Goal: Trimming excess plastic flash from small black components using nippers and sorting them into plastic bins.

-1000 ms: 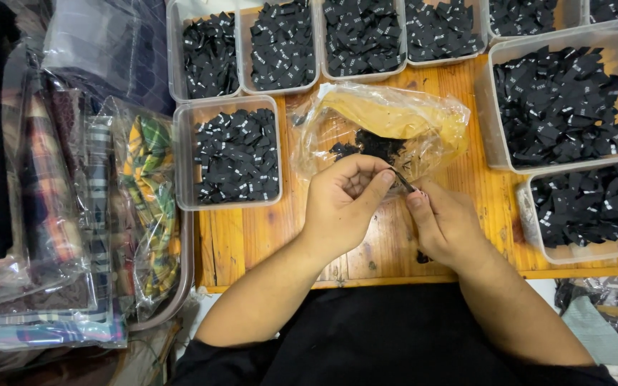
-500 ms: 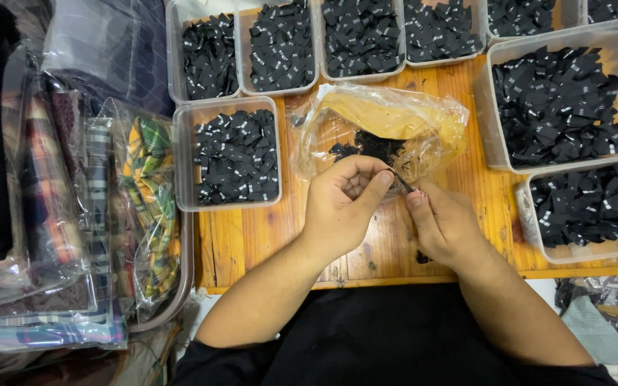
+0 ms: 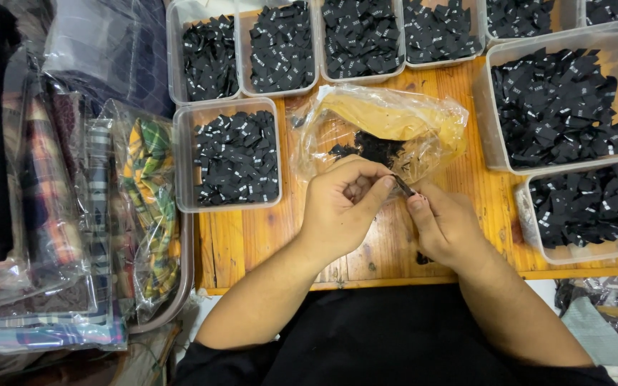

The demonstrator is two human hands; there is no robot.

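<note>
Small black label (image 3: 403, 187): pinched between left hand (image 3: 341, 207) thumb and forefinger and right hand (image 3: 446, 223) fingertips, above the wooden table (image 3: 366, 250), beside the plastic bag (image 3: 384, 132). Likely light, limp; best gripped by edges.

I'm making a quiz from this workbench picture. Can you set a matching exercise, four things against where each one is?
Things:
1. small black label
2. clear plastic bag
3. checked fabric in wrapping
4. large clear tub of black labels

Places:
A. far left, off the wooden table
B. upper right of the table
C. pinched between left hand and right hand
D. table centre, just beyond the hands

Pairs: 1-C, 2-D, 3-A, 4-B
</note>
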